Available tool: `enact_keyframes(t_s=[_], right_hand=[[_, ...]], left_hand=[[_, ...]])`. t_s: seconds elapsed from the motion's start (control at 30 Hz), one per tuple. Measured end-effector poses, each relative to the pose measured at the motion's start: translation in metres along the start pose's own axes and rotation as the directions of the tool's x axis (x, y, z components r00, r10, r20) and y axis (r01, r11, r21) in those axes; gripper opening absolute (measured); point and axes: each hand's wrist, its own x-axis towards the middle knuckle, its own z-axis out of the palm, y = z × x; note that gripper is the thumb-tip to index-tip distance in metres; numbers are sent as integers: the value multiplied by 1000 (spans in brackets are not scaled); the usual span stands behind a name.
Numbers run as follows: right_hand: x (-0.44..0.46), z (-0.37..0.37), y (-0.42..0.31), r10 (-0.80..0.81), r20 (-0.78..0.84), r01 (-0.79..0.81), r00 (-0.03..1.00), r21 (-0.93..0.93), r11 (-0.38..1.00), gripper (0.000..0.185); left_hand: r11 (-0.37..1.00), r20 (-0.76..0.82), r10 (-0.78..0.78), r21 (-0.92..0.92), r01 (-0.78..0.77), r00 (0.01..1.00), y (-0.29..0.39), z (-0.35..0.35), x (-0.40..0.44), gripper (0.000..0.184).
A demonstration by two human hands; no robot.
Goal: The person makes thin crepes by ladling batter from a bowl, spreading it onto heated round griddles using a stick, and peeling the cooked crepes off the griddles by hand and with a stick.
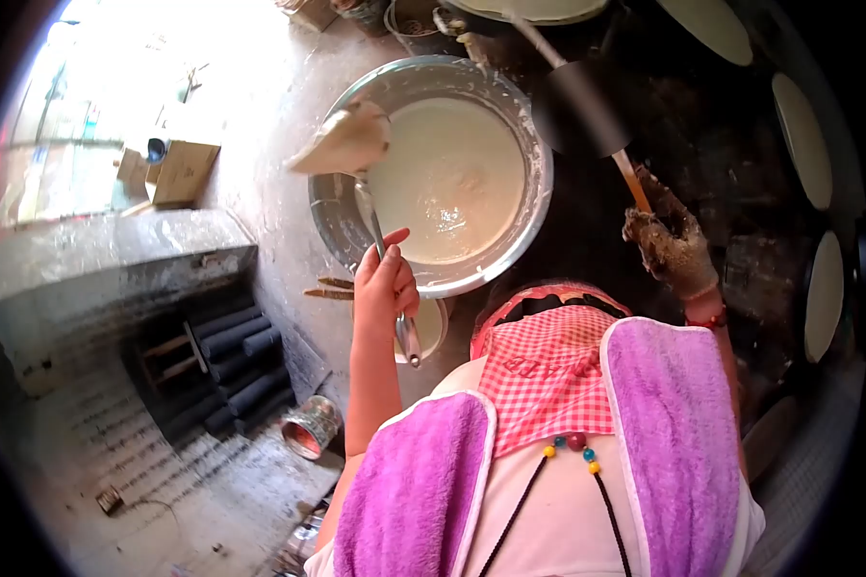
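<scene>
- The left hand (390, 281) is closed around the handle of a long metal ladle (366, 204), its fingers wrapped round the shaft and one finger extended.
- The ladle's bowl end is raised above the left rim of a wide silver metal basin (545, 183) and looks coated in pale, creamy stuff; motion blur hides its exact shape.
- The basin holds a smooth, cream-coloured liquid (449, 173).
- The right hand (678, 245), in a grimy, crusted glove, grips the orange handle of a long pale stick-like tool (633, 183), which slants up towards a round cream-coloured surface (539, 8) at the top edge.
- Round, flat cream-coloured surfaces (803, 141) line the dark area at the right.
- A smaller container with pale contents (433, 329) sits just beside the basin, partly behind the left hand and the ladle's handle.
- At lower left, a stained bucket (311, 428) stands near dark cylindrical pieces (231, 358).
</scene>
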Motion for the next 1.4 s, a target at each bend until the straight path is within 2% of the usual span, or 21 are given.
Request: enact_keyframes(t_s=[0.03, 0.1, 0.2, 0.27, 0.33, 0.37, 0.4, 0.43, 0.5, 0.53, 0.67, 0.7, 0.73, 0.77, 0.87, 1.13, 1.17, 1.2, 1.23, 1.3, 1.4], right_hand=[[-5, -2, 2, 2, -34, -1, 999, 16, 1000, 53], [-24, -12, 8, 100, -214, -112, 972, -47, 993, 52], [-80, -66, 55, 80, -411, -70, 908, 41, 997, 51], [-127, -94, 75, 45, -554, -11, 831, 64, 998, 51], [-186, -111, 81, 251, -752, -144, 610, 206, 968, 22], [-217, -121, 96, 381, -806, -101, 453, 378, 920, 21], [-246, -122, 86, 232, -842, 1, 487, 266, 964, 26], [-266, -146, 109, 242, -893, 69, 379, 288, 955, 31], [-318, -159, 154, 290, -944, 203, 160, 319, 926, 37], [-337, -169, 167, 236, -970, 329, 56, 241, 913, 40], [-412, -177, 183, 273, -937, 506, -218, 131, 853, 55], [-426, -183, 189, 272, -917, 518, -292, 88, 851, 56], [-438, -186, 189, 283, -901, 545, -328, 65, 836, 56], [-450, -184, 188, 323, -874, 574, -363, 64, 817, 56], [-470, -185, 182, 380, -820, 652, -428, 10, 758, 57], [-438, -213, 183, 482, -718, 762, -503, -106, 639, 57], [-428, -216, 187, 500, -695, 760, -516, -103, 641, 57], [-416, -218, 184, 535, -654, 782, -534, -142, 607, 57], [-403, -220, 185, 570, -613, 801, -546, -184, 569, 57], [-388, -223, 187, 603, -545, 772, -582, -138, 621, 52], [-381, -248, 185, 562, -452, 558, -693, 158, 815, 50]], left_hand=[[981, 131, -114, -140, 132, 985, 5, -12, 15, 29], [931, 262, -259, -187, 313, 930, 0, -24, 50, 28], [895, 117, -403, 259, 364, 908, -14, 20, 60, 25], [799, 148, -500, 458, 389, 853, -26, 64, 60, 23], [699, 267, -591, 641, 317, 761, -49, 120, 68, 22], [645, 325, -626, 726, 236, 709, -64, 153, 71, 21], [577, 389, -665, 809, 109, 638, -86, 183, 78, 22], [530, 454, -678, 847, -45, 578, -113, 226, 90, 22], [447, 424, -859, 894, 18, 288, -127, 332, 54, 27], [437, 468, -852, 882, -173, 233, -141, 384, 24, 27], [356, 544, -835, 655, -667, 89, -200, 534, -109, 33], [341, 531, -845, 624, -703, 62, -221, 563, -134, 33], [375, 703, -706, 263, -889, -90, -239, 587, -157, 36], [367, 735, -643, 47, -929, -217, -254, 603, -183, 37], [326, 709, -427, -457, -827, -560, -286, 638, -267, 43], [520, 348, -391, -680, -517, -852, -466, 690, -308, 39], [651, 376, -637, -203, -731, -673, -479, 683, -317, 35], [528, 236, -849, 321, -787, -473, -489, 679, -323, 33], [519, 213, -855, 328, -789, -473, -499, 679, -329, 33], [278, 47, -899, 829, -485, -435, -520, 682, -345, 25], [212, 51, -886, 929, -305, -461, -566, 718, -374, 21]])
